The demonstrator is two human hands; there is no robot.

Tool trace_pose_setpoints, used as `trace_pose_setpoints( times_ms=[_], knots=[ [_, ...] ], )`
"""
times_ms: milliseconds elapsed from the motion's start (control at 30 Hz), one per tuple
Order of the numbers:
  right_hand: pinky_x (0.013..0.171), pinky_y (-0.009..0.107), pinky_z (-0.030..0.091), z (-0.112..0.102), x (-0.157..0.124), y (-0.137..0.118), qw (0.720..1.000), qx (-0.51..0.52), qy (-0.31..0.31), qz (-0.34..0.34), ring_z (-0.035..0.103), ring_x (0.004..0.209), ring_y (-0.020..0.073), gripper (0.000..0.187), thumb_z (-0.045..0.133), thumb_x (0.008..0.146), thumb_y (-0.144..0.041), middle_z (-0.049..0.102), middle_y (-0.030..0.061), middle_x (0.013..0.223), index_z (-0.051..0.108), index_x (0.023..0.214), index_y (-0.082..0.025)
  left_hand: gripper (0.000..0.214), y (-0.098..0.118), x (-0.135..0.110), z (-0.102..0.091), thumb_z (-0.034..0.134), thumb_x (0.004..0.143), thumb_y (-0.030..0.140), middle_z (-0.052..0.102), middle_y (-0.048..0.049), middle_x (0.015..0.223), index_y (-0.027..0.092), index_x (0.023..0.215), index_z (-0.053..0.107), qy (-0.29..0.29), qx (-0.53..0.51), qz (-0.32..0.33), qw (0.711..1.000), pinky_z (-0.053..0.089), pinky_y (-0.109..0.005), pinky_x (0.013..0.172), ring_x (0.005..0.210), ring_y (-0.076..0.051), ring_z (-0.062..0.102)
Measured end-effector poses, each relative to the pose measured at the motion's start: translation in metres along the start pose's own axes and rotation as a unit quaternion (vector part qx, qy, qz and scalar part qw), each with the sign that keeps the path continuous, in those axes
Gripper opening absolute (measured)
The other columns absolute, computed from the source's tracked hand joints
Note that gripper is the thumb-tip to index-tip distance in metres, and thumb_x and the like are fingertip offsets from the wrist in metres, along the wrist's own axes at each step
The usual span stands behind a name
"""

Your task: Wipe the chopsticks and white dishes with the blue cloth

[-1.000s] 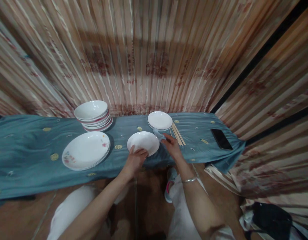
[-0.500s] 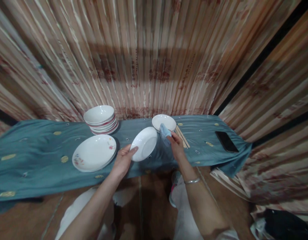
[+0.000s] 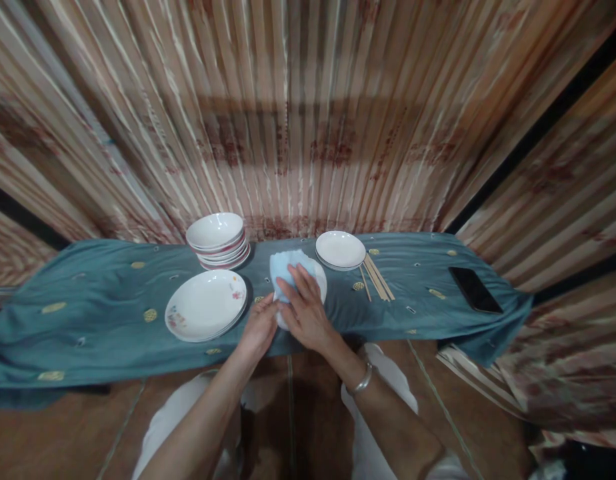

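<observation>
My left hand (image 3: 261, 327) is closed on the left edge of a small white plate (image 3: 319, 281), tilted over the front of the table. A light blue cloth (image 3: 284, 265) covers much of that plate's upper face. My right hand (image 3: 305, 310) holds the cloth against the plate, its fingers stretched across the fabric. Left of my hands lie large white oval plates (image 3: 205, 303) with a flower pattern, stacked. Behind them stands a stack of white bowls (image 3: 215, 233) with red bands. Right of the held plate rest dark-rimmed small plates (image 3: 341, 249), stacked.
Several wooden chopsticks (image 3: 379, 279) lie beside the small plates. A black phone (image 3: 474, 290) is at the right end of the table. The narrow table has a teal cloth cover (image 3: 108, 333) with yellow motifs. Pleated curtains (image 3: 308, 133) hang close behind it.
My right hand has moved left with the blue cloth, from near the small plates onto the held plate. The cloth is now spread over the plate. The camera view has shifted slightly left.
</observation>
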State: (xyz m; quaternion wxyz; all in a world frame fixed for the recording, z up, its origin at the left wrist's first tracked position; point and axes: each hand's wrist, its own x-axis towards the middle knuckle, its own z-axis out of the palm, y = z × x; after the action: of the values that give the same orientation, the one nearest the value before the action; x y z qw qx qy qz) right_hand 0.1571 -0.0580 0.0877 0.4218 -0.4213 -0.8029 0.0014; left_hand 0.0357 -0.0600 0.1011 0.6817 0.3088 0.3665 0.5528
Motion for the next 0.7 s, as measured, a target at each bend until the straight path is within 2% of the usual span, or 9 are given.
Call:
trace_pose_setpoints(
  times_ms=[100, 167, 267, 367, 567, 700],
  knots=[
    [0.112, 0.047, 0.025, 0.007, -0.001, -0.006, 0.999, -0.032, -0.022, -0.026, 0.019, 0.143, 0.0237, 0.04, 0.041, 0.094, -0.028, 0.039, 0.0108, 0.148, 0.049, 0.132, -0.018, 0.026, -0.003, 0.003, -0.004, 0.077, 0.053, 0.017, 0.073, -0.0049, 0.071, 0.014, 0.078, 0.072, 0.003, -0.015, 0.009, 1.0, 0.052, -0.03, 0.075, 0.08, -0.021, 0.068],
    [0.112, 0.046, 0.024, 0.009, 0.001, -0.003, 0.999, -0.046, -0.019, -0.016, 0.022, 0.142, 0.0226, 0.039, 0.04, 0.095, -0.027, 0.042, 0.0096, 0.146, 0.05, 0.132, -0.019, 0.022, -0.005, 0.005, -0.005, 0.077, 0.055, 0.018, 0.071, -0.0042, 0.068, 0.013, 0.075, 0.072, 0.012, -0.031, 0.009, 0.999, 0.052, -0.03, 0.074, 0.076, -0.02, 0.068],
    [0.112, 0.046, 0.022, 0.009, 0.005, 0.009, 0.998, -0.058, -0.001, 0.026, 0.024, 0.141, 0.0217, 0.04, 0.036, 0.096, -0.027, 0.041, 0.0088, 0.147, 0.048, 0.134, -0.022, 0.023, -0.007, 0.01, -0.003, 0.077, 0.061, 0.027, 0.071, -0.0062, 0.069, 0.01, 0.076, 0.071, 0.041, -0.069, 0.005, 0.997, 0.052, -0.032, 0.077, 0.076, -0.021, 0.068],
    [0.112, 0.045, 0.022, 0.01, 0.01, 0.021, 0.996, -0.051, 0.017, 0.073, 0.024, 0.141, 0.0223, 0.043, 0.032, 0.097, -0.027, 0.037, 0.0101, 0.149, 0.043, 0.138, -0.021, 0.032, -0.009, 0.014, -0.001, 0.076, 0.066, 0.032, 0.073, -0.0101, 0.075, 0.007, 0.085, 0.071, 0.064, -0.093, -0.005, 0.994, 0.052, -0.036, 0.083, 0.087, -0.026, 0.068],
    [0.111, 0.045, 0.026, 0.021, 0.012, 0.039, 0.989, -0.022, 0.06, 0.131, 0.029, 0.139, 0.0219, 0.044, 0.028, 0.098, -0.029, 0.038, 0.0125, 0.147, 0.042, 0.139, -0.019, 0.03, -0.009, 0.016, -0.004, 0.079, 0.063, 0.029, 0.074, -0.0133, 0.077, 0.006, 0.079, 0.069, 0.081, -0.084, -0.013, 0.993, 0.051, -0.04, 0.087, 0.094, -0.029, 0.068],
    [0.111, 0.044, 0.028, 0.028, 0.011, 0.051, 0.984, 0.003, 0.071, 0.163, 0.033, 0.137, 0.0222, 0.045, 0.027, 0.098, -0.032, 0.04, 0.0141, 0.145, 0.043, 0.137, -0.017, 0.028, -0.007, 0.014, -0.003, 0.077, 0.067, 0.028, 0.074, -0.0143, 0.082, 0.006, 0.082, 0.069, 0.088, -0.081, -0.013, 0.993, 0.052, -0.04, 0.088, 0.096, -0.029, 0.067]
  ],
)
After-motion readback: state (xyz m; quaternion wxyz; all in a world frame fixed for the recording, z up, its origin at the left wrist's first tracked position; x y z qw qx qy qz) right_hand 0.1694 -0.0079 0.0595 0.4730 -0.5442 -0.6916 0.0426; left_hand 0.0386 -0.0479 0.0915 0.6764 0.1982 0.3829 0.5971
